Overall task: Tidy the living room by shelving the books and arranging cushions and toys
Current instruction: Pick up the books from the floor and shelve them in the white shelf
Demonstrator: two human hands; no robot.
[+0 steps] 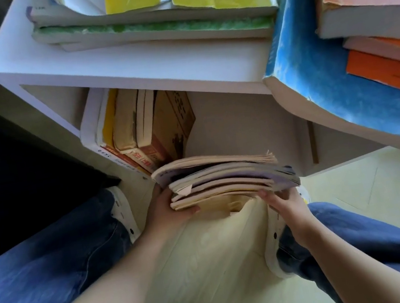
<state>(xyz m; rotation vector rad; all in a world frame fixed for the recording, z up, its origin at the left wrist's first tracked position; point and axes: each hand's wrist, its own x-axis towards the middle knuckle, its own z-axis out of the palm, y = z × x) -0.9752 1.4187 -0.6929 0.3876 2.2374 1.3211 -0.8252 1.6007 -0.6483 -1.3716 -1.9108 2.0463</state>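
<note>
Before shelf point(127, 65), low down: my left hand point(166, 213) grips stack point(224, 176) at spine end, right hand point(287, 203) grips opposite end.

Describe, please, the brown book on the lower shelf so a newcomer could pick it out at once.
Find the white shelf unit; in its lower compartment a row of books stands by the left wall. The brown book ends that row on the right, and only it shows a full cardboard-brown cover with dark print.

both hands point(168, 208) gripping book stack point(224, 176), white shelf point(128, 68)
</note>
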